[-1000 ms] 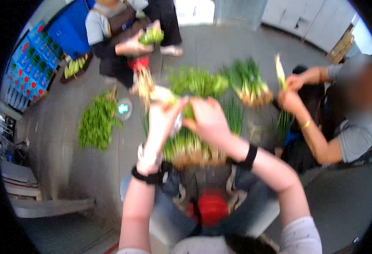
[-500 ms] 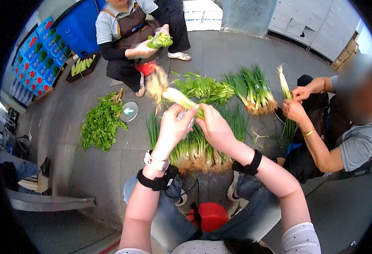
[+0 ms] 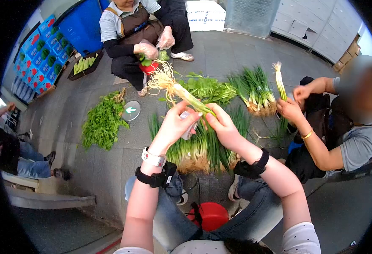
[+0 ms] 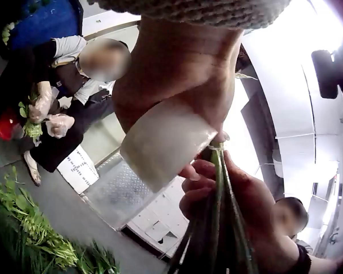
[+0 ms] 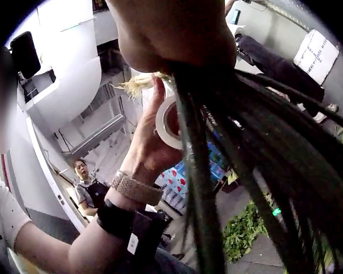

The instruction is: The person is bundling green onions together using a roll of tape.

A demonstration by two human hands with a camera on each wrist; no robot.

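Both hands hold a bunch of scallions (image 3: 190, 98) in front of the body, its pale roots pointing up and left, its green leaves hanging down to the right. My left hand (image 3: 174, 128) pinches the bunch below its white part and also carries a roll of clear tape (image 5: 166, 123) in its palm. Close beside it, my right hand (image 3: 225, 128) grips the green leaves. A thin band (image 4: 216, 147) circles the stalks between the hands in the left wrist view. Below lies a row of scallions (image 3: 188, 153), partly covered by the hanging leaves.
Leafy greens (image 3: 103, 120) lie at the left by a round floor sign (image 3: 131, 111). More greens (image 3: 211, 89) and scallions (image 3: 258, 91) lie farther off. One person (image 3: 139, 31) squats ahead; another (image 3: 334, 114) sits right, holding scallions. A red stool (image 3: 211, 216) shows between my legs.
The bunch has tilted, its roots going up and right and its leaves swinging down into view over the row. The person ahead has lowered the greens they held.
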